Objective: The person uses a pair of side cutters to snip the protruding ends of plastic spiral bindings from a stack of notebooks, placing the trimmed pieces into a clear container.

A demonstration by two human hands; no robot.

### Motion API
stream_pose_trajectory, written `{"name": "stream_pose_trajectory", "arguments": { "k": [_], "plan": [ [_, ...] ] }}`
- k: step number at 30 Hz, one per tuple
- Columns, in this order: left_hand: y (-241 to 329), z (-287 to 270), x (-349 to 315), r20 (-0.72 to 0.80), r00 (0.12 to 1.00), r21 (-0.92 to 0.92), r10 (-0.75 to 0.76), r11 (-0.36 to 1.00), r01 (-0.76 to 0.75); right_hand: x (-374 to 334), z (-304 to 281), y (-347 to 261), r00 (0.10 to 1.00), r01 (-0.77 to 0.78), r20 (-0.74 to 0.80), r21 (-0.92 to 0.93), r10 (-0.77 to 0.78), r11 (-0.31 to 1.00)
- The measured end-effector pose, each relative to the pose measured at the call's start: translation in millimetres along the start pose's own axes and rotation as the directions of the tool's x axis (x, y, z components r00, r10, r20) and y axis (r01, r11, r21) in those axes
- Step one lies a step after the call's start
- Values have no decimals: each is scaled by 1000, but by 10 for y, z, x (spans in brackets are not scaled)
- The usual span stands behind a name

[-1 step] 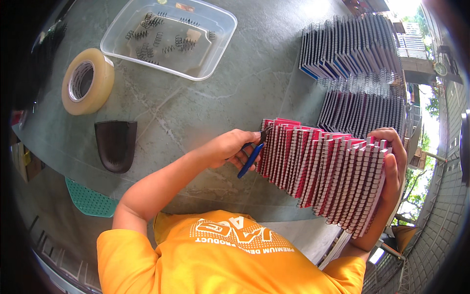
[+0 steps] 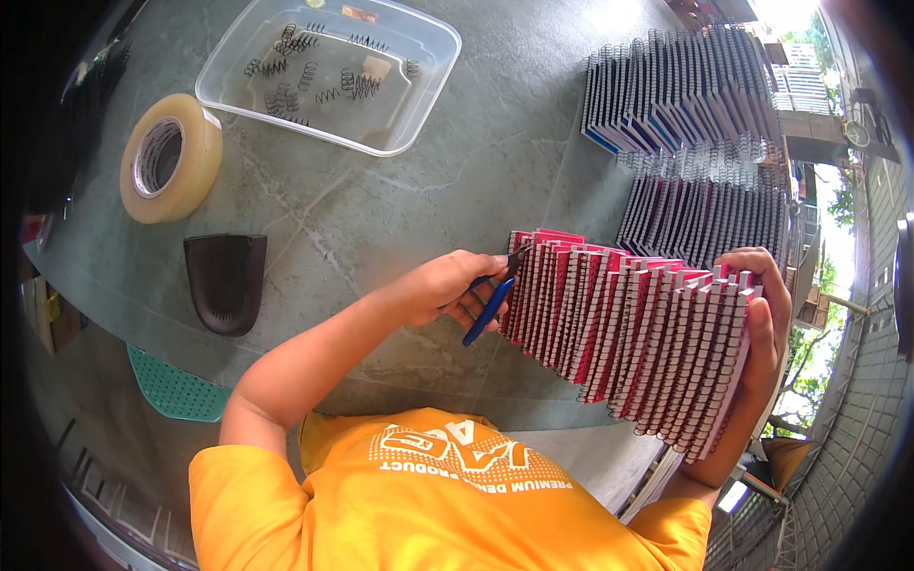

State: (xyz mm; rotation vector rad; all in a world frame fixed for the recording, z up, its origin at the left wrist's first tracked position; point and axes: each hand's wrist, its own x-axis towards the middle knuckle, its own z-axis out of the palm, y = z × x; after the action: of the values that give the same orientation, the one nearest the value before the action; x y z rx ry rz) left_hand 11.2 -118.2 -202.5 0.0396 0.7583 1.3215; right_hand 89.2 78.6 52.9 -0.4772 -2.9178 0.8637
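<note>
Small blue-handled wire cutters [image 2: 489, 311] are in my left hand [image 2: 446, 287], its fingers closed round the handles. Their dark jaws rest at the top left corner of a row of pink-covered spiral notebooks [image 2: 609, 324]. The notebooks stand packed side by side, with their dark wire coils towards me. At the other end of the row, my right hand [image 2: 766, 309] grips the last notebooks, thumb on the near side and fingers over the far side. The row's underside is hidden.
Behind the row stand more spiral notebooks [image 2: 685, 95] in two groups. A clear plastic tub [image 2: 400, 143] holds short cut coil pieces. Left of it lie a roll of tape [image 2: 205, 162] and a dark curved piece [image 2: 225, 285]. A green perforated seat [image 2: 176, 385] shows below the table edge.
</note>
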Motion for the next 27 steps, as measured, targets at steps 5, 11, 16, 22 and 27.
{"name": "stream_pose_trajectory", "arguments": {
  "k": [5, 11, 16, 22, 27],
  "plan": [
    [-10, -27, 25, 31, 999, -63, -13, 998, 15, -5, 10, 11, 1000, -4, -18, 10, 4, 1000],
    [10, -57, 68, 77, 996, -100, -35, 994, 43, 11, -30, 30, 1000, 15, 25, -16, -15, 1000],
    [53, -150, 83, 207, 977, -163, -54, 983, 89, 21, -27, 21, 999, 25, 28, -22, -24, 999],
    [66, -150, 89, 222, 973, -146, -60, 985, 94, 7, -12, 36, 1000, 17, 3, -17, -17, 1000],
    [43, -173, 119, 220, 975, -142, -34, 988, 67, 1, 31, -8, 1000, -1, -25, -22, 0, 1000]
  ]
}}
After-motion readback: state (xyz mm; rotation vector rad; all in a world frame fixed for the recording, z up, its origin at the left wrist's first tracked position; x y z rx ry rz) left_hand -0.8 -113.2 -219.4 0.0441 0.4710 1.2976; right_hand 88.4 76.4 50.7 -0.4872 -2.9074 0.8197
